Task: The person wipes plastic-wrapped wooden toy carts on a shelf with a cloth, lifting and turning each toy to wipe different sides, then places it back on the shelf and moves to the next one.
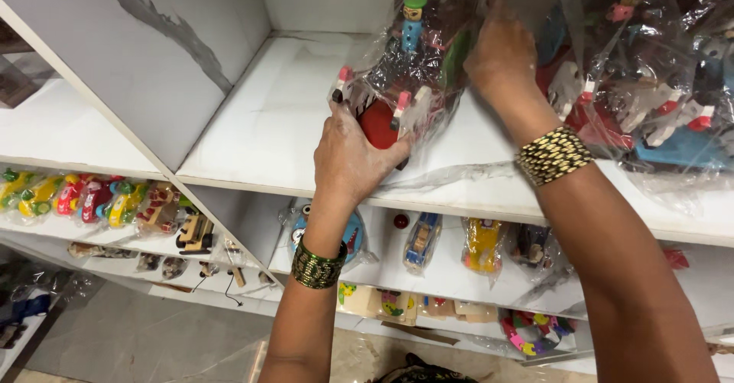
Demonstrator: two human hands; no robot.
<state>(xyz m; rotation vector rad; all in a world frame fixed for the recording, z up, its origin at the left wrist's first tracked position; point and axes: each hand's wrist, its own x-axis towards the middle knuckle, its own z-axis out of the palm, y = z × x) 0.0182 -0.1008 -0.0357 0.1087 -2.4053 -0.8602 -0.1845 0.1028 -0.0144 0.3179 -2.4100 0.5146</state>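
A wooden toy wrapped in clear plastic [413, 62] stands on the white shelf [267, 123]. It has a red base, white pegs with red tips and a small blue figure with a green cap. My left hand [352, 154] grips its near left side at the red base. My right hand [501, 50] presses the plastic on its right side. Both wrists carry bangles, green on the left, gold and black on the right.
More plastic-wrapped wooden toys [650, 85] crowd the shelf to the right. A vertical white divider [153, 62] bounds the shelf on the left. Lower shelves hold toy cars [84, 196], a yellow toy [483, 244] and puzzles [527, 329]. The grey floor [138, 337] lies below.
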